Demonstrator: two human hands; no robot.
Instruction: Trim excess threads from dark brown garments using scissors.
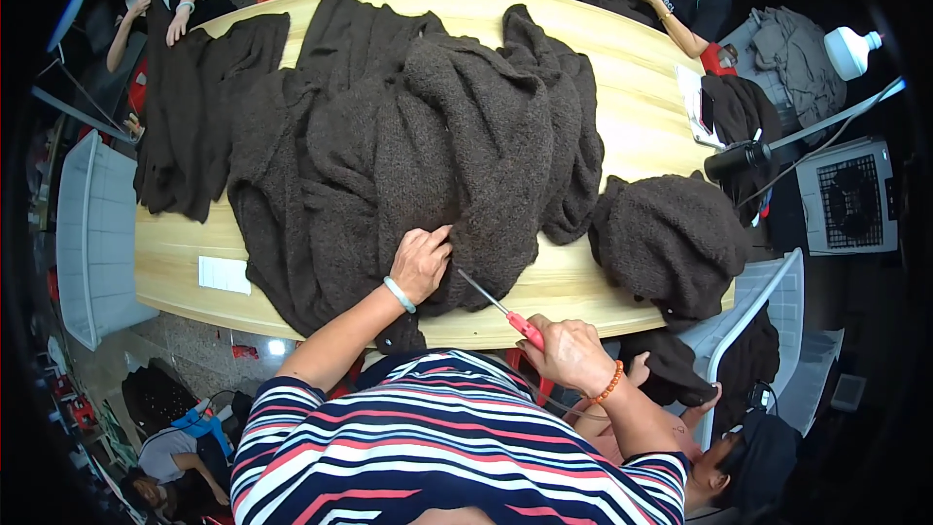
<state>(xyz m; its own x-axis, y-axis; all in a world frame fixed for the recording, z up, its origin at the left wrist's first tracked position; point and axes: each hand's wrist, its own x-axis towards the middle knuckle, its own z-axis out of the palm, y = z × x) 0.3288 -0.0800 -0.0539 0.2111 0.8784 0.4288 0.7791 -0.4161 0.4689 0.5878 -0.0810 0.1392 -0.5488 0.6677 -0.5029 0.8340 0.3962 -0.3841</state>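
A big heap of dark brown knitted garments [428, 146] covers the middle of a long light wooden table [632, 87]. My left hand [422, 262] presses down on the near edge of the heap, fingers bent into the knit. My right hand [573, 352] grips red-handled scissors [505, 313] near the table's front edge; the blades point up-left toward the garment beside my left hand. A pale bracelet sits on my left wrist and an orange bead bracelet on my right.
A separate brown knit bundle [671, 238] lies at the table's right end. More dark knitwear [190, 117] drapes at the left. A white card [224, 274] lies near the front-left edge. Other people sit at the far corners [680, 0] and beside me at the lower right. White crates [92, 233] stand around.
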